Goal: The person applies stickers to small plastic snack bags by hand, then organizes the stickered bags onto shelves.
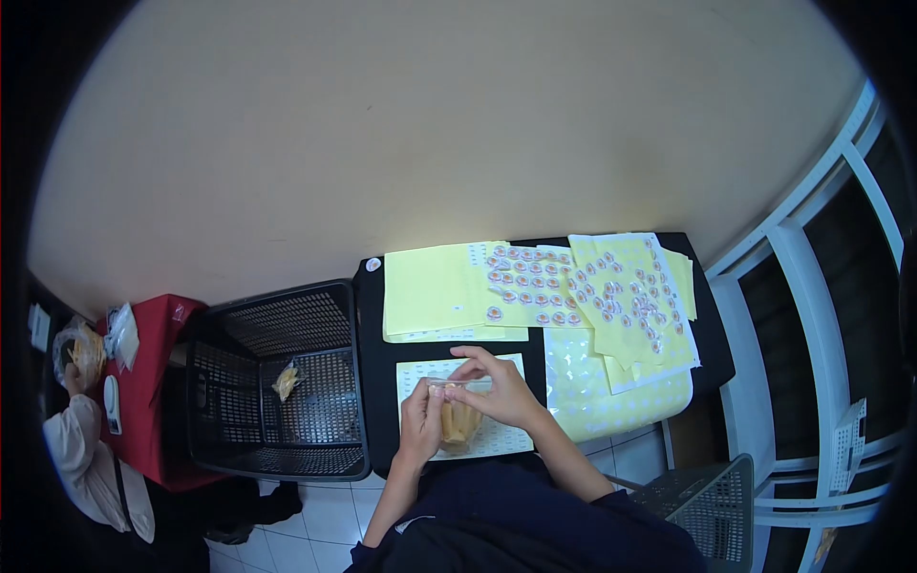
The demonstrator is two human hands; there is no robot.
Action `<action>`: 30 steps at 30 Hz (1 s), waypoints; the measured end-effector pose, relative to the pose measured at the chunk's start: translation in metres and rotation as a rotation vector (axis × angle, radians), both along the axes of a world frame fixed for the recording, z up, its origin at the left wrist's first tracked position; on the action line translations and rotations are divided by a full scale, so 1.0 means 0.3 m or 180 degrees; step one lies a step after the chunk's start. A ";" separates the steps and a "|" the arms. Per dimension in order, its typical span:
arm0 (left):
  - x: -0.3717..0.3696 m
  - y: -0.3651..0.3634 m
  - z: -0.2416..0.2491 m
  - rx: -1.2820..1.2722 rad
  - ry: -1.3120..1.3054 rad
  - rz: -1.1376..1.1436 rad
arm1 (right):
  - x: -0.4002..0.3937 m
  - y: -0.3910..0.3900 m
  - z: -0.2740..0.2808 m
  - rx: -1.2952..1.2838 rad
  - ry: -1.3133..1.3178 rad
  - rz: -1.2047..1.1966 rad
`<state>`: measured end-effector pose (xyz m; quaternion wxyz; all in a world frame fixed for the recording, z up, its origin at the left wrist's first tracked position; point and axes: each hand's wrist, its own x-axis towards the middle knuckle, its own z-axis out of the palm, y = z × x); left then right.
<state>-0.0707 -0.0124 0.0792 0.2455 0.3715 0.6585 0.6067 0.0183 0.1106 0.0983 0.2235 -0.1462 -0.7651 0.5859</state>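
A clear plastic bag (460, 425) with pale yellow pieces inside hangs between my two hands, over a printed label sheet (506, 437) at the near edge of the black table. My left hand (420, 420) pinches the bag's top at its left corner. My right hand (499, 390) comes in from the right, with its thumb and fingers on the bag's top edge. Behind the hands lie yellow sheets (430, 286), and to their right are sheets with rows of round stickers (537, 283).
A black basket (310, 463) with one small bag (286, 381) inside stands left of the table. Beyond it, a co-worker (81, 439) sits by a red-covered table (153, 382) with a white device (112, 403). Another basket (716, 511) stands at the lower right, near white shelving (793, 277).
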 end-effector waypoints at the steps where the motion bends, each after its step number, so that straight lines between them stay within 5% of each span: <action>1: 0.010 0.003 -0.006 -0.0076 -0.0110 -0.0047 | 0.014 0.000 -0.008 -0.0006 -0.0001 -0.0027; 15: 0.102 0.086 -0.147 -0.0207 -0.1098 -0.0401 | 0.195 0.076 -0.118 -0.0881 -0.0648 -0.0191; 19: 0.057 0.085 -0.183 -0.0186 -0.1348 -0.0346 | 0.162 0.162 -0.200 -0.0811 -0.0283 -0.0886; 22: 0.032 0.093 -0.205 -0.0278 -0.1395 -0.0340 | 0.080 0.243 -0.193 -0.0369 -0.0470 -0.1246; 27: 0.014 0.096 -0.212 -0.0425 -0.1550 -0.0346 | -0.041 0.335 -0.194 0.1826 -0.1100 -0.1037; 30: 0.015 0.094 -0.216 -0.0406 -0.1652 -0.0328 | -0.066 0.370 -0.213 0.2077 -0.1298 -0.0729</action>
